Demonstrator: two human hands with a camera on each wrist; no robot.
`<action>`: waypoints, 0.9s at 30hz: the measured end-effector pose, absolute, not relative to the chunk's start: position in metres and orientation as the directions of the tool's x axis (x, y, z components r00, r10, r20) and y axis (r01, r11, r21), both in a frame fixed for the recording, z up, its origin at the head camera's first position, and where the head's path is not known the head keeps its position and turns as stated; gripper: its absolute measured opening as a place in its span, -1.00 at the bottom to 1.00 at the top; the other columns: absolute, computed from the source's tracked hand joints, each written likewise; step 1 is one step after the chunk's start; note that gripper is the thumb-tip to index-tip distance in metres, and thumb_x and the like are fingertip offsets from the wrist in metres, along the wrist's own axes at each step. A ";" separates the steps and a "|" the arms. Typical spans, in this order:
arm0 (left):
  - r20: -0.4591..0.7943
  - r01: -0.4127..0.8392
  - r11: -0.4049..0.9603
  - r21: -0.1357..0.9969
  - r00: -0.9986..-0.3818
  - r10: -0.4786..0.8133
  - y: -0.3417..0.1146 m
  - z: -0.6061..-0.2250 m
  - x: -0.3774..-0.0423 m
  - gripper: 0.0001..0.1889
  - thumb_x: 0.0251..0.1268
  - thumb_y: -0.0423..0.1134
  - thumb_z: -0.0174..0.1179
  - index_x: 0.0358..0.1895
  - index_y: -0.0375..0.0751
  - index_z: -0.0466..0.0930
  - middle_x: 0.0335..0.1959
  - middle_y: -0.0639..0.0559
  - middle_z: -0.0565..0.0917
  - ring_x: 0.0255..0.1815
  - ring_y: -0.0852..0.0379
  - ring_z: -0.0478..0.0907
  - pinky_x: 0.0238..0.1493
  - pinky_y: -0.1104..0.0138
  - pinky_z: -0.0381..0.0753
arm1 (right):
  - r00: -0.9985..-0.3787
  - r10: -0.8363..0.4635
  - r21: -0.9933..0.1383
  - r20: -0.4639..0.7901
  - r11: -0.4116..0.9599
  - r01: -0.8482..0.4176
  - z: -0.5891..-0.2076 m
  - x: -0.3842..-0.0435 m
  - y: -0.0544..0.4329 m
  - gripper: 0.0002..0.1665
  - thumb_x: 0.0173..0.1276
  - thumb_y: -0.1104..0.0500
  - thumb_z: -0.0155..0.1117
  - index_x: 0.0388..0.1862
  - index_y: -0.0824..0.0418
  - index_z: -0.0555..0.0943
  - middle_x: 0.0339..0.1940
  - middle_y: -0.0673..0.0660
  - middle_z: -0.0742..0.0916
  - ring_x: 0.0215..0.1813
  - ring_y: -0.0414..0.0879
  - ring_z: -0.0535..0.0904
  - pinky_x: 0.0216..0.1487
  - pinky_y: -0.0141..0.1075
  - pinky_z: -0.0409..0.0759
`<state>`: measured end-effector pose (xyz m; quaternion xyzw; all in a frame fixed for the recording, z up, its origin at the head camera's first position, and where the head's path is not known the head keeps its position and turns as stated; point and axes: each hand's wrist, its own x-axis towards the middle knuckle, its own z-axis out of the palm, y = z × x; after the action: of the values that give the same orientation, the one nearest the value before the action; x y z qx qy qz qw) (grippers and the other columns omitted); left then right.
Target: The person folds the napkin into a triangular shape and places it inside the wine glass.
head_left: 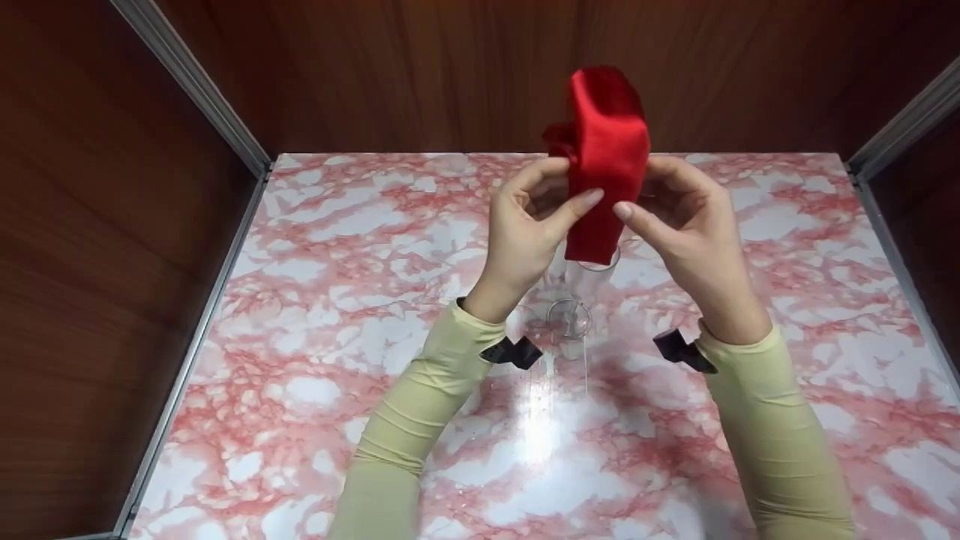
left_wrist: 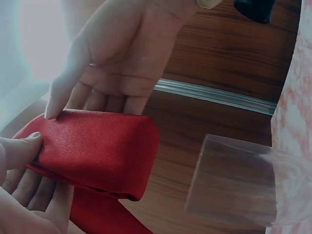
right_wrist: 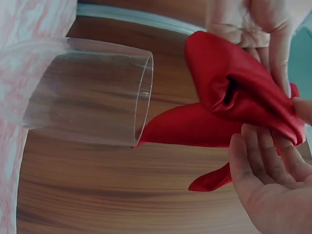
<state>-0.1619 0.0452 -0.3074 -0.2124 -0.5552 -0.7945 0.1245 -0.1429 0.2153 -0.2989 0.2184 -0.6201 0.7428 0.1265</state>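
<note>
A red satin cloth (head_left: 611, 142), folded into a strip with a rounded upper end, is held up in front of me by both hands. My left hand (head_left: 525, 217) pinches its left edge, thumb on the near face and fingers behind. At the right edge my right hand (head_left: 694, 217) grips it the same way. A tucked fold and loose pointed ends of the cloth (right_wrist: 243, 87) show in the right wrist view. Below the cloth stands a clear stemmed glass (head_left: 589, 281), upright on the table. The cloth hides part of its rim in the head view.
The table (head_left: 315, 360) has a red and white marbled top that reflects a bright light. Brown wood-grain panels (head_left: 375, 75) with metal edging rise at the back and sides. A black mount sits on each wrist.
</note>
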 end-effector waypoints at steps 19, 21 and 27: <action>0.509 0.425 -0.425 0.799 -0.854 0.103 0.053 -0.329 -0.171 -0.74 -0.04 -0.64 0.34 -0.22 -0.60 0.55 -0.32 -0.16 0.71 -0.25 0.05 0.66 -0.12 0.02 0.61 | -0.894 -0.047 -0.871 0.446 -0.251 -0.422 -0.308 -0.145 0.223 -0.64 0.10 0.59 0.30 -0.08 0.51 0.58 -0.18 0.29 0.70 -0.11 0.09 0.60 -0.01 -0.28 0.58; 0.500 0.417 -0.416 0.808 -0.859 0.110 0.052 -0.330 -0.170 -0.74 -0.04 -0.65 0.33 -0.22 -0.61 0.55 -0.31 -0.16 0.71 -0.25 0.07 0.66 -0.12 0.03 0.61 | -0.896 -0.049 -0.873 0.442 -0.254 -0.417 -0.309 -0.144 0.223 -0.64 0.09 0.60 0.30 -0.08 0.50 0.58 -0.17 0.29 0.70 -0.11 0.09 0.60 -0.01 -0.27 0.58; 0.483 0.404 -0.394 0.825 -0.867 0.123 0.049 -0.319 -0.159 -0.75 -0.03 -0.69 0.30 -0.22 -0.64 0.52 -0.32 -0.17 0.71 -0.26 0.13 0.66 -0.10 0.02 0.60 | -0.898 -0.041 -0.880 0.438 -0.224 -0.419 -0.312 -0.143 0.223 -0.65 0.09 0.58 0.32 -0.09 0.52 0.56 -0.18 0.31 0.69 -0.12 0.08 0.61 -0.01 -0.25 0.58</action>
<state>-0.1592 0.0487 -0.3189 -0.2424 -0.5432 -0.7990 0.0879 -0.1429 0.2227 -0.3120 0.1887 -0.6102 0.7593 0.1243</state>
